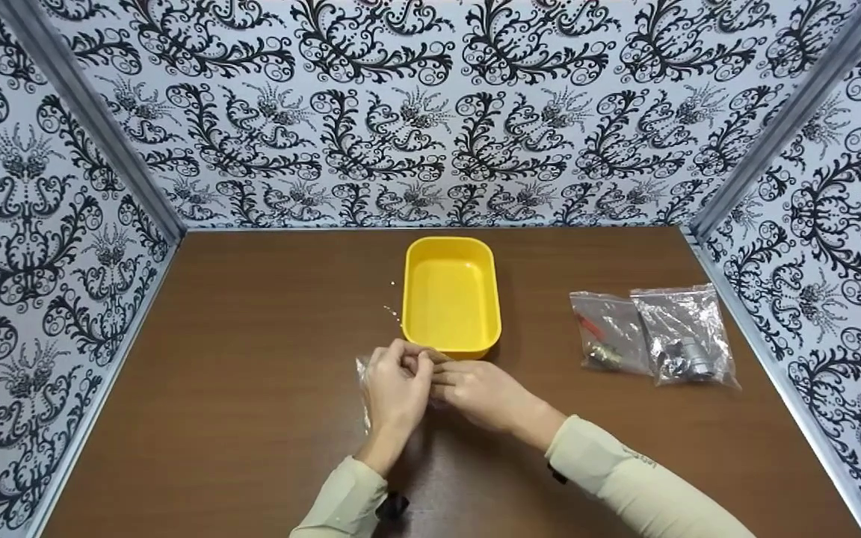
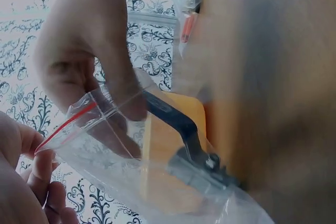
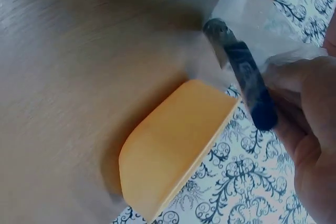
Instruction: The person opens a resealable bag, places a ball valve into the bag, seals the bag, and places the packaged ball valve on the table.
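Observation:
Just in front of the yellow tub (image 1: 451, 299), both hands come together over a clear zip-lock bag (image 2: 115, 171) with a red zip strip. At the strip's end my left hand (image 1: 397, 388) pinches the bag's mouth between thumb and finger. My right hand (image 1: 486, 396) grips the bag's opposite side, fingers right by the dark lever. A metal ball valve (image 2: 197, 169) with that long dark lever handle (image 3: 252, 85) sits in the bag, lever toward the mouth. In the head view the hands hide the valve and most of the bag.
To the right on the brown table (image 1: 251, 418) lie two more zip bags: one (image 1: 610, 332) with a red-handled brass fitting, the other (image 1: 684, 336) with grey metal fittings. Patterned panels (image 1: 415, 112) enclose the table at the back and both sides.

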Tool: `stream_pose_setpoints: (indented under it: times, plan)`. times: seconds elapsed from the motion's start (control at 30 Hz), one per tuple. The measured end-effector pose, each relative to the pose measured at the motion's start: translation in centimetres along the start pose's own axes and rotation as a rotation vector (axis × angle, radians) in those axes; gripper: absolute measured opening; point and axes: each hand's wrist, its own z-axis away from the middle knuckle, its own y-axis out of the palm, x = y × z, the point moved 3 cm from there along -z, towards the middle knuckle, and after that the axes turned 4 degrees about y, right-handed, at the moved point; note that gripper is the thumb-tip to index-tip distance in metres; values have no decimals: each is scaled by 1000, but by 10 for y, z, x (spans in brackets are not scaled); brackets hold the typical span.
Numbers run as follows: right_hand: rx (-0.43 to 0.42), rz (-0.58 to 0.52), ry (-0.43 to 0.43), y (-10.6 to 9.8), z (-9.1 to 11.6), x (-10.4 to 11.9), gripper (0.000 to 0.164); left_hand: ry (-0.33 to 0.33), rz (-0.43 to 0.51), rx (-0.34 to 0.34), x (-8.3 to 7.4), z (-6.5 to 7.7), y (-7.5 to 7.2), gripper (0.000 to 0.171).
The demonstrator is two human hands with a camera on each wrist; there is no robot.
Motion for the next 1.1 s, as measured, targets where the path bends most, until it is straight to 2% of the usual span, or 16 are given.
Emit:
stream_pose_setpoints:
  times: [0.2, 0.33, 0.47, 0.6, 0.73, 0.9, 0.97, 1.1]
  plan:
    - [-95, -222, 189, -8, 2, 1, 16, -21, 38, -10, 1, -6, -3, 3]
    - [-165, -239, 275, -6, 3, 3, 13, -40, 75, -14, 1, -9, -5, 3]
    - [-245, -253, 319, -9, 4, 0, 6, -53, 92, -22, 3, -13, -9, 4]
    - [-289, -310, 330, -18, 3, -8, 7, -58, 106, -21, 5, -17, -14, 4]
    - [-305, -354, 312, -31, 0, -15, 6, -34, 111, -17, 3, -20, -17, 10]
    - [-305, -348, 241, -47, -7, -25, 5, -1, 102, 49, 2, -19, -15, 12]
    - [-286, -344, 212, -53, -9, -29, 4, 41, 94, 81, 4, -17, -13, 13]
    - [-229, -349, 159, -65, -10, -36, 2, 189, 94, 170, 10, -16, -11, 22]
